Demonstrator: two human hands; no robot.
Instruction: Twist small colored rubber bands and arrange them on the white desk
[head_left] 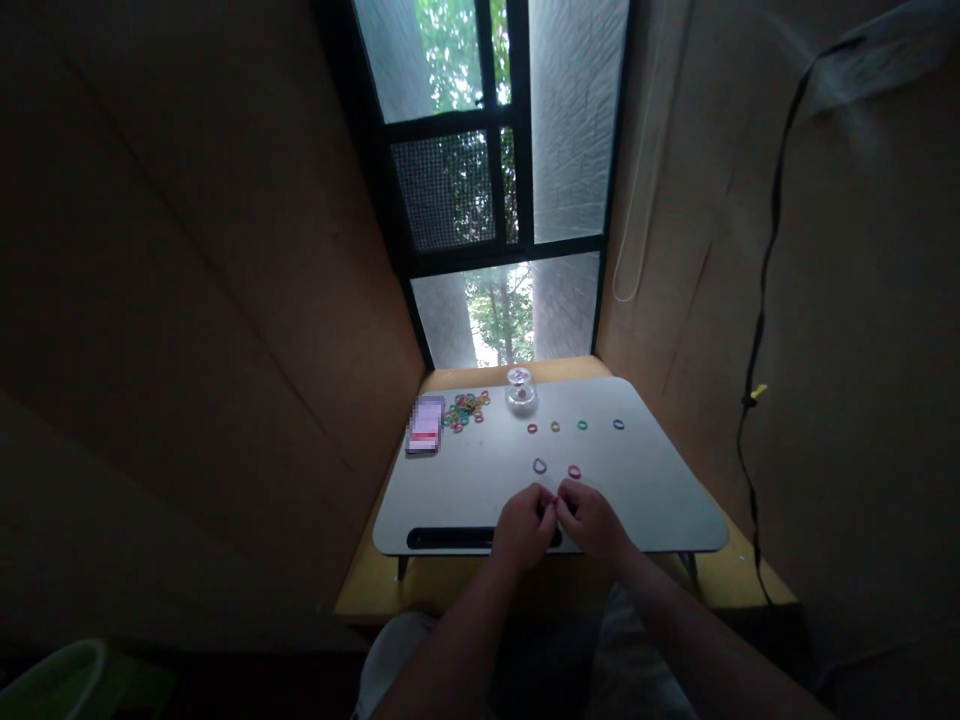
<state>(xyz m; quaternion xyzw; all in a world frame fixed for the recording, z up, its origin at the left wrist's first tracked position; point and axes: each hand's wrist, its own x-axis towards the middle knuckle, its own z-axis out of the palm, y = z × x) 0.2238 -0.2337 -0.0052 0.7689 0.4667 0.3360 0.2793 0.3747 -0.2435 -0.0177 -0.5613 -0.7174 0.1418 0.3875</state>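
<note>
My left hand [527, 525] and my right hand [591, 518] meet above the front part of a white folding table [465, 490]. Fingers of both hands are pinched together around something small and reddish, too small to name. Just beyond them lie a pale purple ring [539, 466] and a pink ring [574, 471]. Farther back is a row of rings: red [532, 428], yellow [555, 426], green [583, 425] and blue [619, 424]. A pile of coloured rings [466, 410] lies at the back left, beside a clear round container [521, 395].
A phone or tablet [425, 425] rests at the table's left edge. A dark slot [450, 538] runs along the front edge. Behind stands a window [510, 250]; a black cable [761, 300] hangs at the right, and a green bin [82, 680] is at the lower left.
</note>
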